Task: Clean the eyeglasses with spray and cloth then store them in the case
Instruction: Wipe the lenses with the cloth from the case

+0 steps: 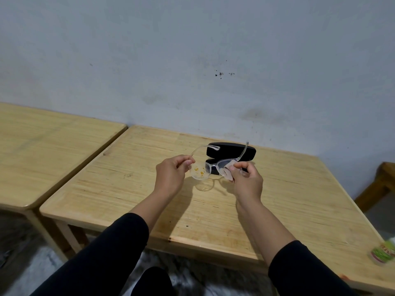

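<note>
I hold clear-framed eyeglasses (210, 166) in the air above the wooden table (213, 210). My left hand (171, 174) pinches the frame at its left hinge. The left lens (199, 170) carries orange smears. My right hand (248, 178) presses a small pale pink cloth (227, 171) over the right lens. Both temples stick out away from me. Behind the glasses lies an open black case (232, 151), partly hidden by them.
A green-and-white bottle (383, 252) lies at the table's right front corner, blurred. A second wooden table (42, 150) stands to the left across a narrow gap. The grey wall (192, 60) runs behind both. A wooden piece of furniture (378, 184) stands at far right.
</note>
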{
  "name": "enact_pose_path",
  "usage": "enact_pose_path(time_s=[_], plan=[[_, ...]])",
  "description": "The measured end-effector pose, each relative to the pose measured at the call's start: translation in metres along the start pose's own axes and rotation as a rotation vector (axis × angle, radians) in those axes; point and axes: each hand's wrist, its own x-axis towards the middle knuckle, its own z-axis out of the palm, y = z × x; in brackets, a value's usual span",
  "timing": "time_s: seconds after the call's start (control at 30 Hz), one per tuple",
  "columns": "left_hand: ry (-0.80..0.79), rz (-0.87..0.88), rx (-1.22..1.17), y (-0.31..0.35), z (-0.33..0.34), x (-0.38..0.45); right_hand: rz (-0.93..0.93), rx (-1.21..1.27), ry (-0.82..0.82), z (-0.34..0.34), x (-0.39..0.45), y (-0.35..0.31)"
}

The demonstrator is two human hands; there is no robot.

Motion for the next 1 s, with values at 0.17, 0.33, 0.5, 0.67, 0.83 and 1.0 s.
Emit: enact_pose_path(time_s=[0.17, 0.33, 0.5, 0.67, 0.83, 1.0], plan=[[-0.007, 0.031, 0.012, 0.001, 0.002, -0.001, -0.032, 0.05, 0.02, -0.002, -0.002, 0.001], [-0.044, 0.129, 0.045, 0.008, 0.012, -0.007, -0.02, 0.106, 0.115, -0.001, -0.007, -0.006], [-0.051, 0.191, 0.076, 0.007, 0.014, -0.007, -0.024, 0.034, 0.043, -0.003, -0.003, -0.003], [-0.013, 0.178, 0.102, 0.006, 0.012, -0.003, 0.0, -0.07, -0.165, -0.011, 0.001, -0.004], [0.019, 0.194, 0.123, -0.001, 0.008, 0.001, 0.003, -0.167, -0.394, -0.021, 0.006, -0.008], [0.029, 0.176, 0.112, -0.004, 0.004, 0.005, -0.004, -0.291, -0.565, -0.031, 0.011, -0.016]])
